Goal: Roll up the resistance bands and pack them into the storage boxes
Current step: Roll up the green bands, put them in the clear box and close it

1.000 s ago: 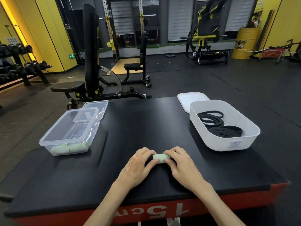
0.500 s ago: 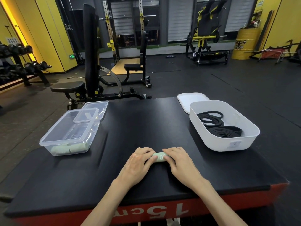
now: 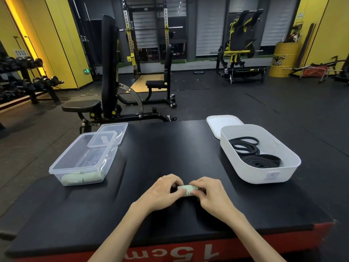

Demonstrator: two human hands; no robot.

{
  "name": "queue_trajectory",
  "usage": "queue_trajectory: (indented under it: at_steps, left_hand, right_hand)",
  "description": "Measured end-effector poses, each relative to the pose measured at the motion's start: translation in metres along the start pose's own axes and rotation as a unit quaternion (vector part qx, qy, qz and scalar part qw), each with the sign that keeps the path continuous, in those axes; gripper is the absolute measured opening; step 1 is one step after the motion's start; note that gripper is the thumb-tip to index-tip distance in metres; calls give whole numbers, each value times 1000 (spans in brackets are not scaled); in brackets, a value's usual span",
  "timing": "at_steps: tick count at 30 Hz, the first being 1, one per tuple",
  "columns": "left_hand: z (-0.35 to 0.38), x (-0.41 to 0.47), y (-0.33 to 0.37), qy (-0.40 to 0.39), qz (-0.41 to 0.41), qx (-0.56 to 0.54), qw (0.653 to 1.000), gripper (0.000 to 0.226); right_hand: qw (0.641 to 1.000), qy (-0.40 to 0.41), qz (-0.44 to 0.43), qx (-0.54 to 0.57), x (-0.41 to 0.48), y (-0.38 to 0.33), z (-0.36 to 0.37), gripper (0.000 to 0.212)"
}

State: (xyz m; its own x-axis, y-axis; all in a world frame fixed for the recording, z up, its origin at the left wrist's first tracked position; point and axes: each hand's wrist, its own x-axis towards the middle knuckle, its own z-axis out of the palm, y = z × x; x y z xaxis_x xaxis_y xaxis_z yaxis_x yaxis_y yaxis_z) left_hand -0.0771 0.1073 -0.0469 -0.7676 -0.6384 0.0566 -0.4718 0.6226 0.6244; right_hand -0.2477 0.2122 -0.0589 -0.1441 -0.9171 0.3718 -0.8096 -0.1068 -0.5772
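A rolled pale-green resistance band (image 3: 186, 190) sits at 6 o'clock on the black platform (image 3: 160, 148), pinched between left hand (image 3: 162, 191) and right hand (image 3: 211, 193), fingers curled round its ends; clear box (image 3: 83, 161) at 9, white box (image 3: 260, 154) at 3.

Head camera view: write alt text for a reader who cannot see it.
The left hand and right hand pinch a green band roll on a black table. A clear box with green rolls sits left, a white bin of black bands right.
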Motion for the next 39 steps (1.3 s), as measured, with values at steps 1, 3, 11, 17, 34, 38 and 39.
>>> queue_trajectory:
  at_steps: [1,3,11,17,34,38,39]
  left_hand:
    - [-2,2,2,-18,-7,-18,1000,27]
    - [-7,5,8,-47,-6,-29,998,34]
    - [-23,6,7,9,-23,-18,1000,24]
    - [-67,-9,-6,47,-30,10,998,19]
    - [-201,-40,-74,120,-99,75,985,16]
    - [-229,-38,-89,88,-134,71,985,16]
    - [-235,-37,-93,79,-142,77,984,17]
  right_hand:
    - [1000,0,-2,7,0,-1,0,8]
    - [1000,5,-7,24,0,-2,0,9]
    - [998,-15,-20,51,13,-15,0,14]
    - [994,-54,-45,89,52,-40,15,22]
    - [980,-118,-104,-122,150,-121,102,28]
    - [975,-135,-97,-146,164,-124,119,25]
    - [973,-144,-97,-154,167,-124,124,26]
